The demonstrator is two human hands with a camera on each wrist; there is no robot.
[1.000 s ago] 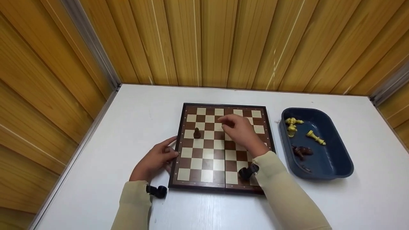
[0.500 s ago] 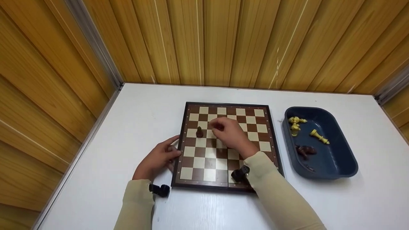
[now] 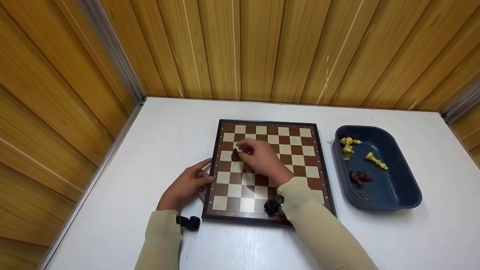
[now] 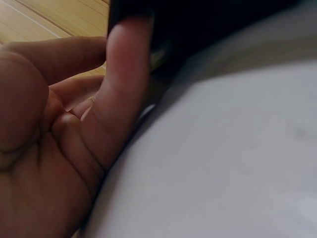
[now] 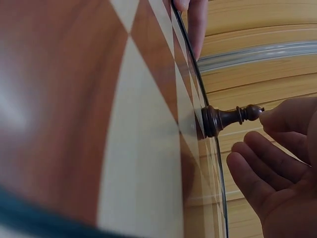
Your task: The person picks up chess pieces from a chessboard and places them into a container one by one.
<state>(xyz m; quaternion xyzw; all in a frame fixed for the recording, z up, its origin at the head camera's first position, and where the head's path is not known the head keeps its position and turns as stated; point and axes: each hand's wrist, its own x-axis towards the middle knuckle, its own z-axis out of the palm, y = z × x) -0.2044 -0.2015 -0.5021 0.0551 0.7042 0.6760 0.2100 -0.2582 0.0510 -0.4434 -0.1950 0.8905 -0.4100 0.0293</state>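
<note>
A dark brown chess bishop (image 3: 235,155) stands upright on the chequered chessboard (image 3: 227,203), toward its left side. My right hand (image 3: 259,157) hovers over the board just right of the bishop, with thumb and index finger apart. In the right wrist view, a fingertip of the right hand (image 5: 282,173) is at the top of the bishop (image 5: 225,119); whether it touches cannot be made out. The left hand (image 3: 185,187) rests against the board's left edge. In the left wrist view, a digit of the left hand (image 4: 99,114) presses the dark board side (image 4: 198,25).
Right of the board stands a dark blue tray (image 3: 407,176) holding several loose chess pieces, among them a yellow piece (image 3: 376,160) and a brown piece (image 3: 362,176). Wood-patterned panels (image 3: 255,48) border the white table (image 3: 168,131) behind and at left.
My right hand has moved left across the board, from its middle to beside the bishop. The left hand stays at the board's edge, and the bishop stands where it was.
</note>
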